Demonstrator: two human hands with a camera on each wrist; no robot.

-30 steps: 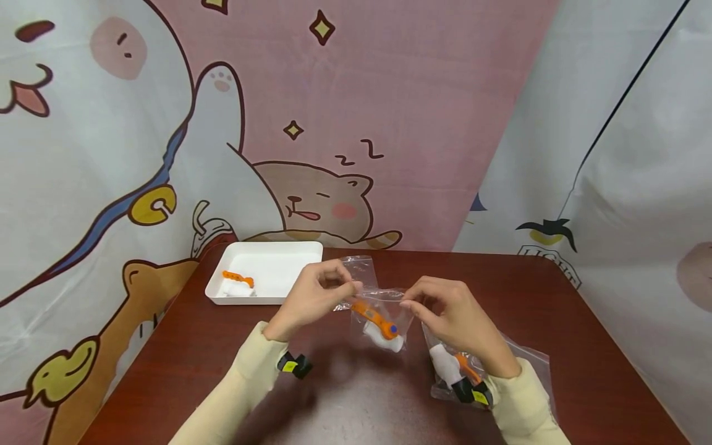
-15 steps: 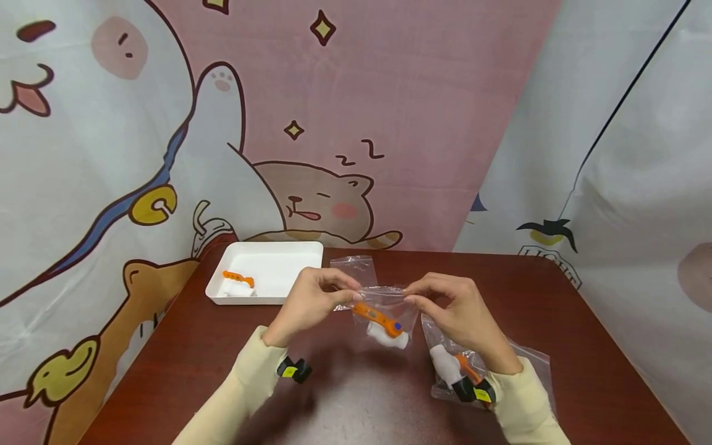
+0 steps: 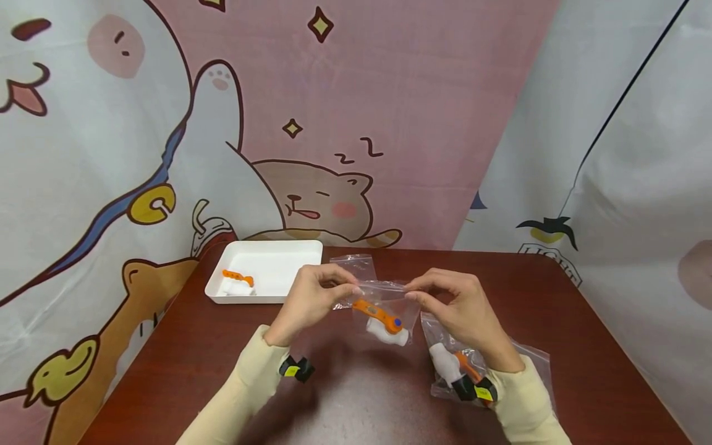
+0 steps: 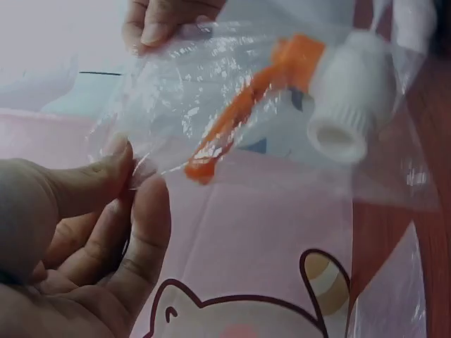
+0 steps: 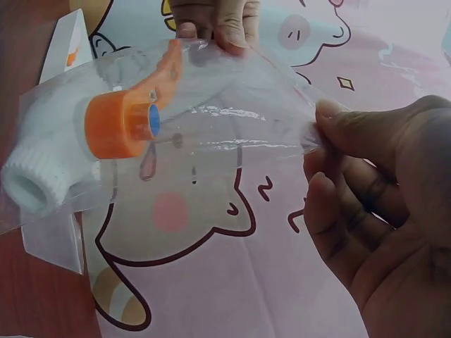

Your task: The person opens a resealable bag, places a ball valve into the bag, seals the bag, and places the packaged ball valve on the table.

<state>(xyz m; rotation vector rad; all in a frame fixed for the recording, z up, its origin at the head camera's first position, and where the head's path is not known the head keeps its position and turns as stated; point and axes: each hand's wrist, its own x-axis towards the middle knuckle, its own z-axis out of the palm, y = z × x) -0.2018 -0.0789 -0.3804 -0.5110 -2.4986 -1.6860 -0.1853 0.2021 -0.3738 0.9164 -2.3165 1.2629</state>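
The left hand (image 3: 316,301) pinches one end of the clear bag's (image 3: 404,312) mouth, thumb against finger; the bag hangs between the hands, a white, orange-handled fitting (image 3: 384,330) inside. The right hand (image 3: 455,304), likewise pinching the other end, has risen slightly, levelling the mouth, which probably steadies the work. On the brown table (image 3: 356,402), from the bag, a white tray (image 3: 283,262) lies at ten o'clock, a flat bag (image 3: 357,266) at eleven, another bagged fitting (image 3: 445,363) at four. A cartoon cloth (image 3: 411,111) hangs behind.

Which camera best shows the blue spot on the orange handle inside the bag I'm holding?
The right wrist view: the blue spot on the orange handle appears largest, close up through the bag. The head view shows it as a small dot; in the left wrist view I can't make it out clearly.
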